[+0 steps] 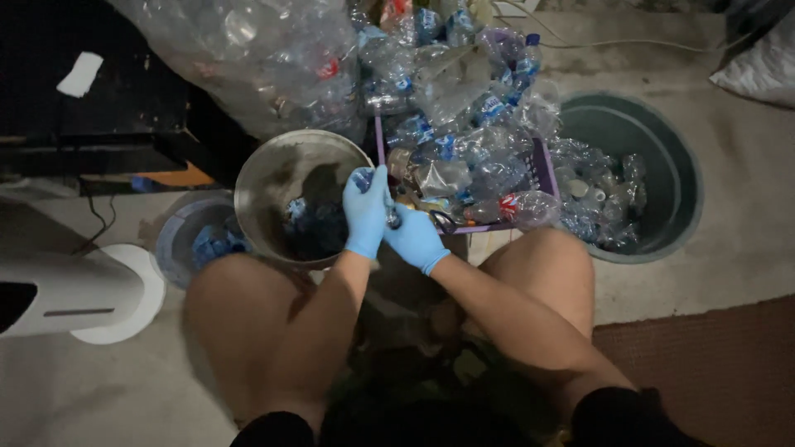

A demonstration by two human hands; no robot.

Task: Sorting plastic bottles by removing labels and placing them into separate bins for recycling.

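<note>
Both my hands wear blue gloves and meet just above my knees. My left hand [365, 212] is closed around the neck end of a clear plastic bottle [392, 217], with a blue cap showing at its fingertips, over the rim of a metal bowl [273, 170]. My right hand [416, 240] grips the same bottle from the right side. The bottle is mostly hidden by the two hands. Dark blue caps and label scraps lie in the bowl's bottom.
A purple basket [546, 170] heaped with crushed clear bottles stands ahead. A dark green round tub [683, 178] with several bottles is at right. A small blue bucket [178, 236] with blue caps sits left of the bowl. A big clear bag of bottles [248, 50] is behind.
</note>
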